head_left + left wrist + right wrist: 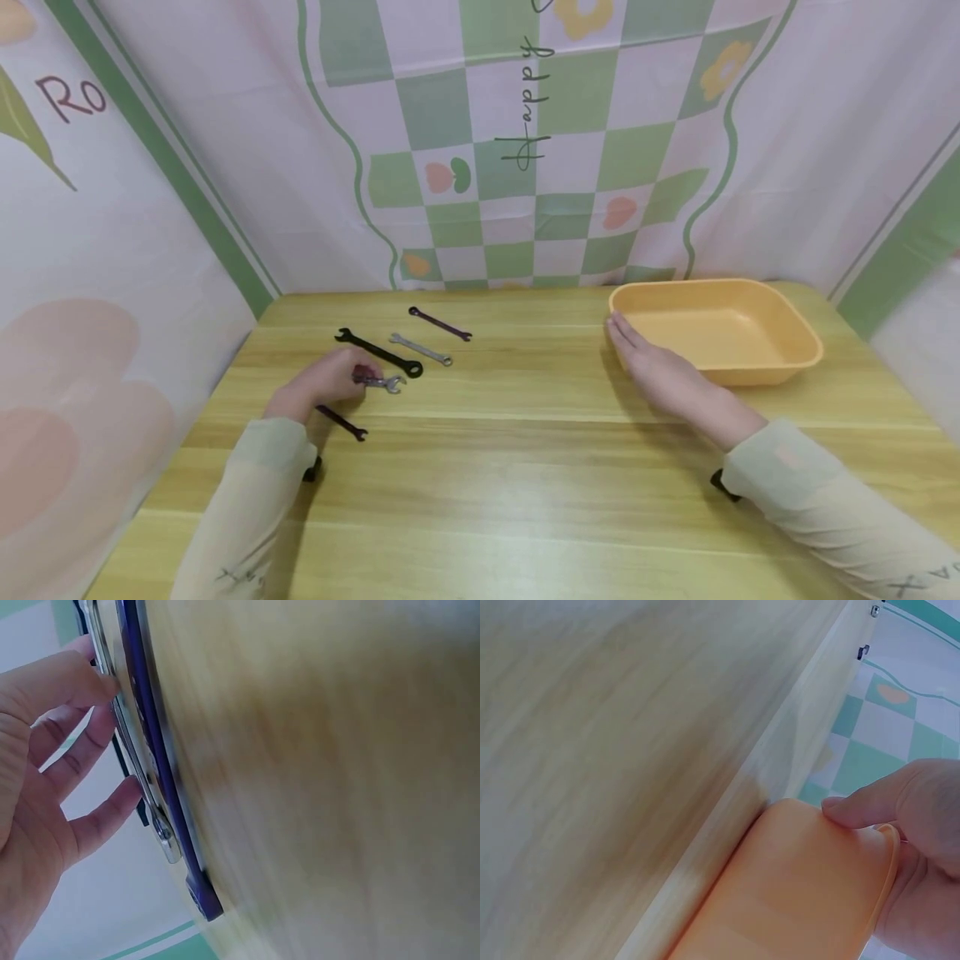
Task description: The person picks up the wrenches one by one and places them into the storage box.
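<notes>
My left hand (337, 377) pinches a silver wrench (392, 384) between thumb and fingers, its forked end pointing right. In the left wrist view the shaft of this silver wrench (129, 739) runs past the fingertips, close beside a dark purple wrench (166, 765). That purple wrench (343, 422) lies on the table, partly covered by the hand in the head view. At the left end of an orange plastic basin (720, 377), my right hand (663, 375) grips the rim. The right wrist view shows the thumb on the basin's outer wall (795, 877), the other fingers behind the rim.
Beyond the left hand lie a large black wrench (378, 352), a smaller silver wrench (422, 349) and another purple wrench (441, 323). All rest on the wooden table (487, 483). A printed curtain (510, 225) hangs along its back edge.
</notes>
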Action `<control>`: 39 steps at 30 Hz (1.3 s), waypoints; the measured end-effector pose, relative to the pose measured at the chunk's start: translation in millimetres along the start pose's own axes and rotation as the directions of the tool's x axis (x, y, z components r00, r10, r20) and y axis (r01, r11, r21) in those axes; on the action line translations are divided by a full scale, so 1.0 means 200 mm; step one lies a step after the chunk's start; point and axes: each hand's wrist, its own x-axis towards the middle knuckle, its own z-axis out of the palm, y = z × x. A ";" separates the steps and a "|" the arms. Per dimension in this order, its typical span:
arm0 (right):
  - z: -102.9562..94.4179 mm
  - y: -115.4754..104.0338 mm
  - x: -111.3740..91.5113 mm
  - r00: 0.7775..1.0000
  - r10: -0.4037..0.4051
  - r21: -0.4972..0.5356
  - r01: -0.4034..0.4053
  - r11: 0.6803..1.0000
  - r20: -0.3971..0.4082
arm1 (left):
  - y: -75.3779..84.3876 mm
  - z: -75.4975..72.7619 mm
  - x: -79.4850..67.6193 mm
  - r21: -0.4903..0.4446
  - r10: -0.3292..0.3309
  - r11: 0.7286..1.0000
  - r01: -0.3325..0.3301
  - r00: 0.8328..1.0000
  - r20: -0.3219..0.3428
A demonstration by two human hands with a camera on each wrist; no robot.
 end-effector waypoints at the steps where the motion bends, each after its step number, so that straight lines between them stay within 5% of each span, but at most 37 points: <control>1: 0.00 0.00 0.00 1.000 0.001 0.002 -0.001 1.000 0.001 | 0.00 0.00 0.00 0.001 0.003 1.000 -0.003 1.000 0.002; 29: 0.00 -0.09 0.06 1.000 -0.009 0.081 0.011 0.997 -0.021 | 0.01 0.02 0.02 0.078 -0.013 0.997 0.009 0.998 0.054; 39: -0.02 -0.13 0.09 0.999 0.006 0.156 -0.014 0.988 0.051 | 0.00 0.01 0.02 0.085 -0.009 0.996 0.005 0.999 0.052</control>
